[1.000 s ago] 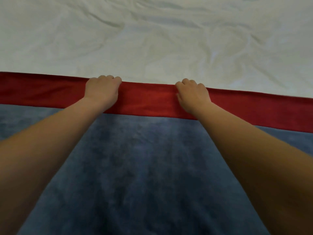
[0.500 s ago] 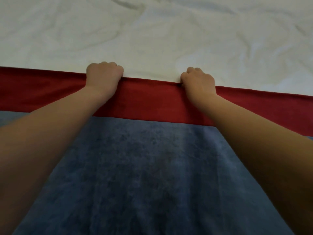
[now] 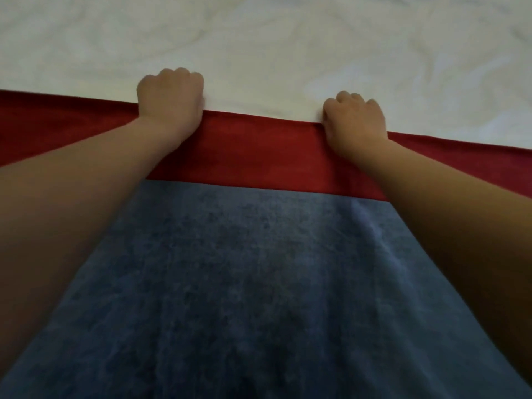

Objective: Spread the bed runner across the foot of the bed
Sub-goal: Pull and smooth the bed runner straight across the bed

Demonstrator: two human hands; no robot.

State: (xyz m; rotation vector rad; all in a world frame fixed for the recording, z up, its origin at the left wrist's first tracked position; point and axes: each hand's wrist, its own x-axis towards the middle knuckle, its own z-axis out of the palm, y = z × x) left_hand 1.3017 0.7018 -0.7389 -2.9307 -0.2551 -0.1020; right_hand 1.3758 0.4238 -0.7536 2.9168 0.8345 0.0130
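The bed runner (image 3: pixel 247 283) is blue plush with a red band along its far edge (image 3: pixel 259 148). It lies flat over the white bed sheet (image 3: pixel 259 47) and fills the lower part of the view. My left hand (image 3: pixel 169 96) is fisted on the red band's far edge, left of centre. My right hand (image 3: pixel 355 119) grips the same edge further right, fingers curled over it. Both forearms stretch forward across the runner.
Wrinkled white sheet covers the bed beyond the runner's red edge. The red band runs out of view at both left and right sides.
Both hands have pushed the red edge further away across the sheet. More of the blue part now shows, and the red band looks wider.
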